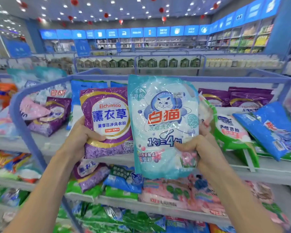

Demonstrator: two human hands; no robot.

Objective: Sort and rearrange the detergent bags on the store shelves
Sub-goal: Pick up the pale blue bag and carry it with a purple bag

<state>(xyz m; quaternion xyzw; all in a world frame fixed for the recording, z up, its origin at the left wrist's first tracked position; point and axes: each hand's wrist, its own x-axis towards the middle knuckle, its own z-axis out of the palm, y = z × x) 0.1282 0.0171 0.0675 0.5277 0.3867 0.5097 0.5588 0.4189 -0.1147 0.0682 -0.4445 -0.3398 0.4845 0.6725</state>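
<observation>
Two detergent bags held up side by side before the store shelves.

The left hand (81, 137) grips the lower left edge of a purple plastic bag with a round white label (107, 121), thumb across its front. The right hand (202, 148) clutches the lower right edge of a larger pale blue plastic bag printed with a cat (161, 125). Both bags are upright, edges touching, in front of the blue-framed white shelf (45, 145). On that shelf lie more purple bags (47, 115), a green-and-white bag (230, 132) and a tilted blue bag (272, 132).
</observation>
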